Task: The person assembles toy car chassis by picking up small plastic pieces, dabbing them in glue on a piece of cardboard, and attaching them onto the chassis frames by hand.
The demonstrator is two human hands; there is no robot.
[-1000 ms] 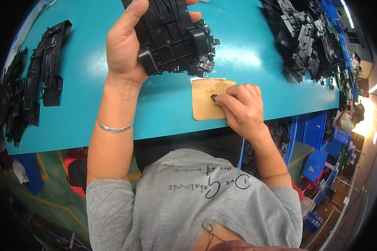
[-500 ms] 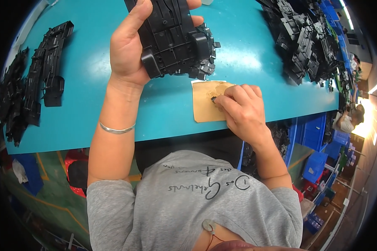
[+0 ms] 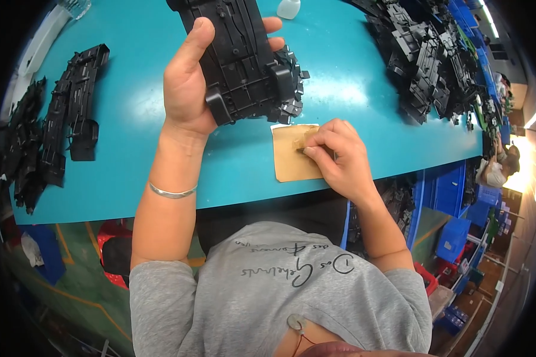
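Note:
My left hand (image 3: 184, 89) is wrapped round a long black plastic moulded part (image 3: 235, 50), with two raised box-shaped ends toward me. The part is held up above the table, its far end cut off by the picture's upper edge. A pinch of my right thumb and forefinger holds a small dark piece (image 3: 301, 150), mostly hidden by the fingertips. My right hand (image 3: 343, 159) is over a brown card (image 3: 289, 171) that bears a yellowish, shiny smear (image 3: 301, 138). Behind the held part, a heap of small black plastic pieces (image 3: 293, 89) shows on the table.
Long black plastic parts (image 3: 83, 101) lie at the left of the teal table (image 3: 131, 149). A larger pile of black parts (image 3: 423, 65) covers the right side. At the back stand a small white bottle (image 3: 289, 8) and a clear container (image 3: 76, 6). Blue bins (image 3: 446, 187) are beyond the right edge.
The whole view has shifted slightly, bringing the white bottle further into sight. My right hand has turned a little, its thumb and forefinger showing more plainly. My left hand keeps its hold on the black part.

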